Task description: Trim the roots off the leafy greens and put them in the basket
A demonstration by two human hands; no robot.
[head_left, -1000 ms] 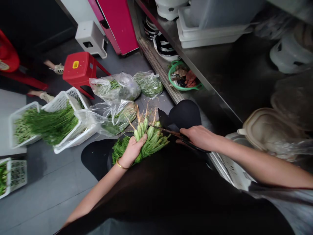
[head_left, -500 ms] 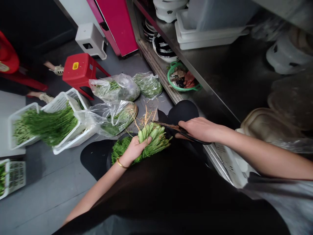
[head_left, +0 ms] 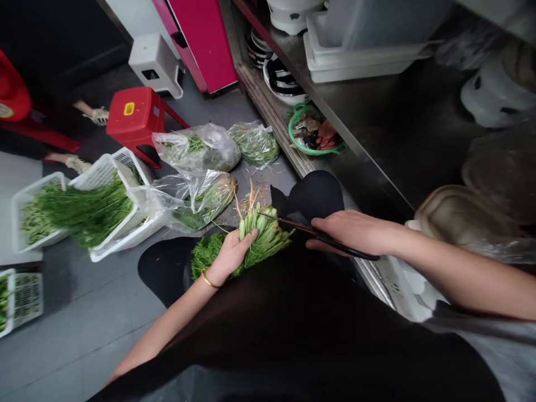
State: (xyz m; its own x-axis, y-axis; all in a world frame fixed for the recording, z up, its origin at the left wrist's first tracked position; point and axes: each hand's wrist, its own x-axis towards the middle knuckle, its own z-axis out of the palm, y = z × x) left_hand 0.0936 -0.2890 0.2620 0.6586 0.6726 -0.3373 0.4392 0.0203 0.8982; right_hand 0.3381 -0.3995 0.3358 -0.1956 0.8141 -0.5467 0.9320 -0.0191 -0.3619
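My left hand (head_left: pixel 228 257) is closed round a bunch of green herbs (head_left: pixel 262 237), root ends pointing up and away, leafy ends down over my lap. A gold bangle sits on that wrist. My right hand (head_left: pixel 345 233) grips a pair of black-handled scissors (head_left: pixel 293 224); the blades reach left and meet the stalk ends near the pale roots (head_left: pixel 250 198). Both hands are above my dark-clothed knees.
On the grey floor lie clear bags of greens (head_left: pixel 196 151), white baskets of greens (head_left: pixel 100 209), a red stool (head_left: pixel 136 117) and a grey stool (head_left: pixel 154 58). A steel shelf (head_left: pixel 377 123) at the right holds trays and bowls; a green colander (head_left: pixel 316 134) sits below. Another person's feet (head_left: pixel 98 116) show far left.
The bunch has turned slightly in my left hand, and fewer long roots stick up than a second ago. The scissors stay at the stalk ends, with my right hand shifted a little right.
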